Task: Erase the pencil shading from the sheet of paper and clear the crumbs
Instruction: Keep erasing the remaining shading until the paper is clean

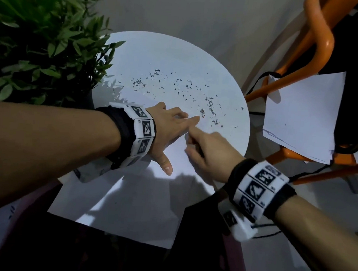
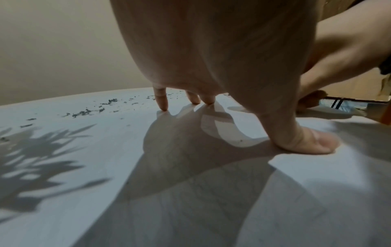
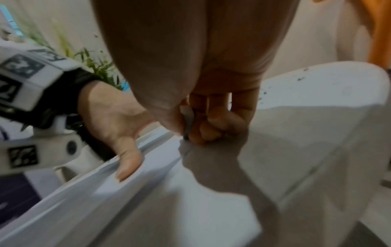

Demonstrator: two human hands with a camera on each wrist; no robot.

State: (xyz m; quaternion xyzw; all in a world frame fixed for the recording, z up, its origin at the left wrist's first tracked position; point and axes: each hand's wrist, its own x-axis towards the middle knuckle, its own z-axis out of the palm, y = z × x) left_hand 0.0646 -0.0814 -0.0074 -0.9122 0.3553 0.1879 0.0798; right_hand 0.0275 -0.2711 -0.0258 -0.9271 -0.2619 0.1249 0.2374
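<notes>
A white sheet of paper (image 1: 126, 205) lies on the round white table (image 1: 230, 79) and hangs over its near edge. Dark eraser crumbs (image 1: 177, 86) are scattered across the far half of the table, and they also show in the left wrist view as crumbs (image 2: 84, 112). My left hand (image 1: 170, 130) is spread flat, its fingertips (image 2: 162, 103) and thumb pressing down on the surface. Just right of it, my right hand (image 1: 192, 145) is curled and pinches a small grey eraser (image 3: 187, 123), whose dark tip touches the paper. I see no pencil shading; the hands hide that spot.
A leafy potted plant (image 1: 42, 41) crowds the table's left side and casts shadows on it. On the right, an orange chair (image 1: 319, 50) carries a stack of white sheets (image 1: 302, 114). The table's right rim (image 1: 247, 127) is close to the crumbs.
</notes>
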